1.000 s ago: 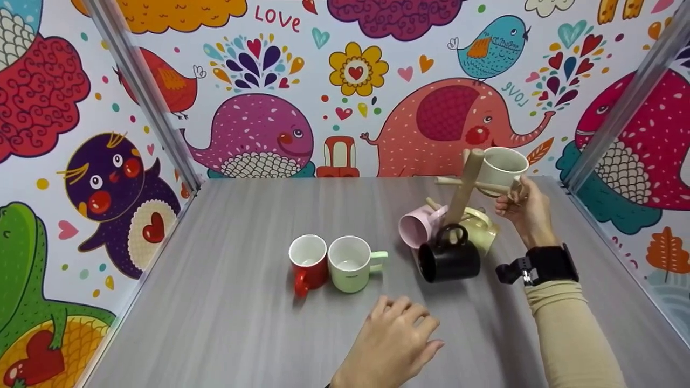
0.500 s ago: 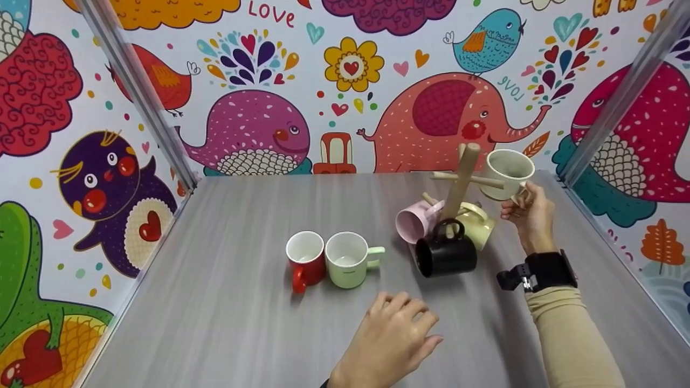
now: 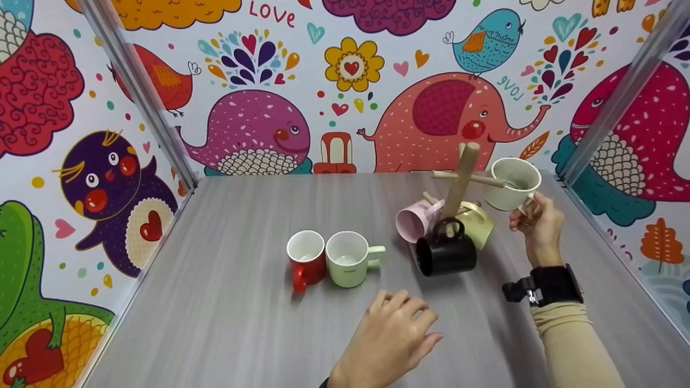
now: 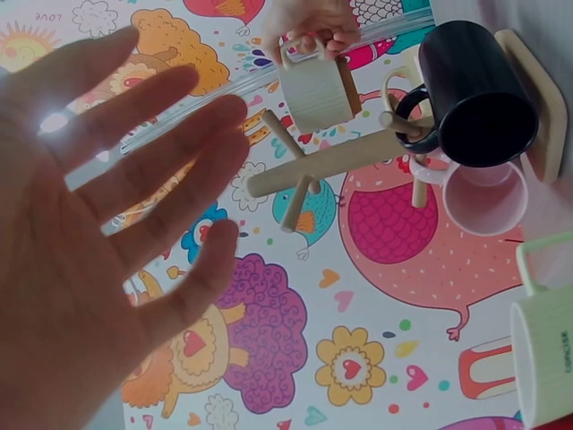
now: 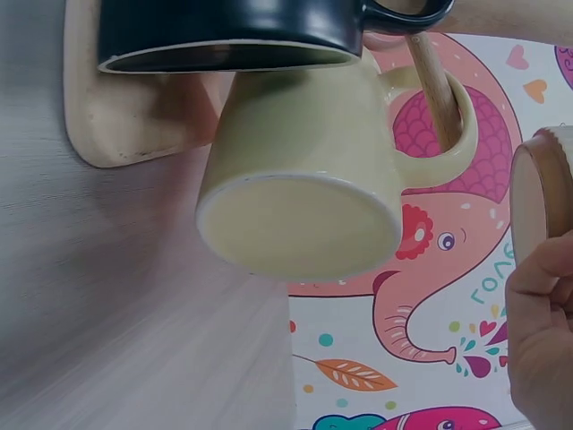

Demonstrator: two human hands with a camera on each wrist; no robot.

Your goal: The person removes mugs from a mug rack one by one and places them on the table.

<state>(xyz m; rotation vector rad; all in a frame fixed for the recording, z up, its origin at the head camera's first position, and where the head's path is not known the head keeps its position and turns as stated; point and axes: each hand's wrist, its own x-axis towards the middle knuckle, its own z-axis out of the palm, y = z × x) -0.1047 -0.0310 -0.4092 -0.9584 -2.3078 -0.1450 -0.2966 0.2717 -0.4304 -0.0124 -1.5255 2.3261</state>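
My right hand (image 3: 542, 223) pinches the handle of an off-white mug (image 3: 504, 196), held upright in the air at the right of a wooden mug tree (image 3: 462, 180). An upper peg's tip overlaps the mug in the head view. On the tree's lower pegs hang a black mug (image 3: 447, 256), a pink mug (image 3: 412, 223) and a pale yellow mug (image 3: 480, 229), all tilted. The yellow mug's handle (image 5: 461, 148) is looped over its peg in the right wrist view. My left hand (image 3: 391, 334) hovers low over the table, fingers relaxed and spread (image 4: 170, 152), holding nothing.
A red mug (image 3: 307, 258) and a light green mug (image 3: 347, 258) stand upright, side by side, on the grey table (image 3: 226, 323), left of the tree. Patterned panels (image 3: 345, 118) with metal corner posts (image 3: 140, 97) enclose the table at the back and sides.
My right hand has drawn the off-white mug rightward and slightly toward me, from close by the tree's post out to the peg's tip. My left hand has stayed nearly still.
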